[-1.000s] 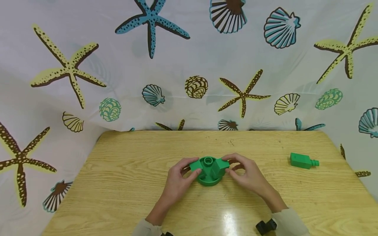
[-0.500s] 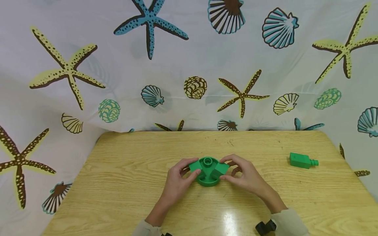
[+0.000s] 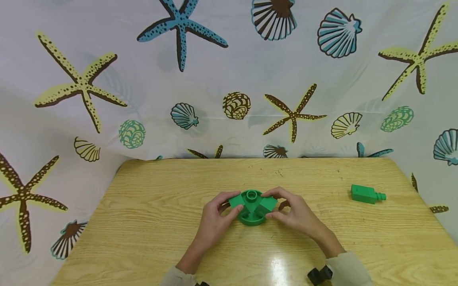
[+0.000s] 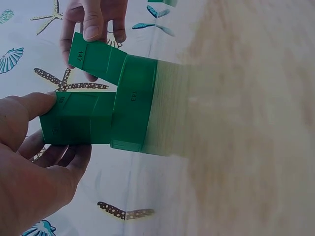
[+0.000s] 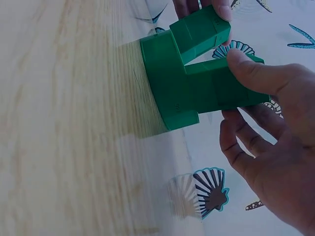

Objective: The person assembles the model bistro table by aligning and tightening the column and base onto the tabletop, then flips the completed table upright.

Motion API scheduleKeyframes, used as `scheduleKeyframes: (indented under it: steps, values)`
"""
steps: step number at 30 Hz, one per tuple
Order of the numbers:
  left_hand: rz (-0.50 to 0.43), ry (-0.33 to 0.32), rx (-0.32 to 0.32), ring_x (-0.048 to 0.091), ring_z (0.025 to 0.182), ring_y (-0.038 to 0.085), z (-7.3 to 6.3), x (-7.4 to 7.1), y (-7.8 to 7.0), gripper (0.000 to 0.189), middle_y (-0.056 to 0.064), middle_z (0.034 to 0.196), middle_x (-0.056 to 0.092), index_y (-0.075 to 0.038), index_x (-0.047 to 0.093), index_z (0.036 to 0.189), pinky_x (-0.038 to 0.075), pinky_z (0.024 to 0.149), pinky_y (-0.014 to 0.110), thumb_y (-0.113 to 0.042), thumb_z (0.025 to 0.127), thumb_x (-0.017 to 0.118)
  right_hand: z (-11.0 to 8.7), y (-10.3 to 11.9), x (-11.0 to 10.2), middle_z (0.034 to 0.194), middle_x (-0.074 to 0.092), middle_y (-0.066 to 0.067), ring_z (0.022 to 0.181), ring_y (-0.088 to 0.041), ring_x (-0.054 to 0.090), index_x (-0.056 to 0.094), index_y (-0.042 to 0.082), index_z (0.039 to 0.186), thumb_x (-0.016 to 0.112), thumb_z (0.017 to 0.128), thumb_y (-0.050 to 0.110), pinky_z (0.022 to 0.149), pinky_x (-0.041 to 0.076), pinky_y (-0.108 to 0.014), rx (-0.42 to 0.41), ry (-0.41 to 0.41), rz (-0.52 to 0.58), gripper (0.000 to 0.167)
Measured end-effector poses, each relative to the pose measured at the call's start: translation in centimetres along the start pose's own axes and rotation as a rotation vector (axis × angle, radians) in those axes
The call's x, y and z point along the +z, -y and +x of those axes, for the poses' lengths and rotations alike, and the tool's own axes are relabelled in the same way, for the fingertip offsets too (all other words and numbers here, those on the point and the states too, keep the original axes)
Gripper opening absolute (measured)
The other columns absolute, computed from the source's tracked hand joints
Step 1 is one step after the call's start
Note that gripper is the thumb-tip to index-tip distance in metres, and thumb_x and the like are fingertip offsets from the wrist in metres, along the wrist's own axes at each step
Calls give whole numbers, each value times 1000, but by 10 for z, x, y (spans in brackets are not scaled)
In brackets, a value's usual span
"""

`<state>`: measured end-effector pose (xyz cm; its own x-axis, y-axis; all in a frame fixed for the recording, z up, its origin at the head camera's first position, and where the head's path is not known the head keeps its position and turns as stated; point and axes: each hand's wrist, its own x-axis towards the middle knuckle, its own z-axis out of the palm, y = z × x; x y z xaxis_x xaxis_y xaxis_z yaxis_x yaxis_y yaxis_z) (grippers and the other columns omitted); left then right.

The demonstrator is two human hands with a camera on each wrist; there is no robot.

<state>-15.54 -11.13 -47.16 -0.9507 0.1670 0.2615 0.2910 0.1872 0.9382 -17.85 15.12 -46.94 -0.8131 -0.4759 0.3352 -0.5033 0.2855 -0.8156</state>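
A round green plastic base (image 3: pixel 251 221) with a raised ring lies on the table between both hands. Two green angular blocks stand up from it, a left block (image 3: pixel 237 201) and a right block (image 3: pixel 267 204), leaning apart. My left hand (image 3: pixel 214 217) pinches the left block between thumb and fingers. With thumb below and index finger on the far side, my right hand (image 3: pixel 297 212) pinches the right block. In the right wrist view the right block (image 5: pixel 216 84) meets the base (image 5: pixel 167 81). Small numbers mark the pieces, seen on the base (image 4: pixel 134 101) in the left wrist view.
Off to the right on the wooden table (image 3: pixel 161 190) lies a green block with a ridged peg (image 3: pixel 363 194). A white curtain (image 3: pixel 214 79) printed with starfish and shells hangs behind and beside the table.
The right block has shifted slightly left and turned, sitting closer in to the base. My right hand moved left with it, its index finger now further along the block. My left hand stays put.
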Motion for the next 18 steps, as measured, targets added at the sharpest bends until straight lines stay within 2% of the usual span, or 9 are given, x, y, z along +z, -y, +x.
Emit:
scheduleKeyframes:
  steps: [5, 12, 18]
  values:
    - [-11, -1, 1, 62, 123, 25, 0, 0, 1, 35, 14, 128, 65, -5, 69, 129, 51, 104, 39, -8, 95, 75, 0, -3, 2, 131, 68, -6, 110, -23, 67, 67, 9, 132, 83, 87, 10, 86, 61, -42, 7, -16, -6, 48]
    - [-16, -6, 9, 63, 121, 26, 0, 0, 0, 34, 15, 127, 65, -4, 69, 127, 52, 104, 42, -8, 94, 76, 0, -2, 6, 129, 69, -6, 110, -23, 68, 68, 11, 130, 84, 86, 9, 89, 60, -35, -16, -33, -23, 47]
    - [-16, -4, 9, 63, 121, 25, 1, 1, 0, 33, 15, 127, 65, -5, 69, 127, 52, 103, 42, -8, 95, 75, 0, 0, 5, 129, 68, -5, 108, -23, 69, 67, 11, 130, 84, 86, 9, 88, 60, -35, 0, -29, -27, 47]
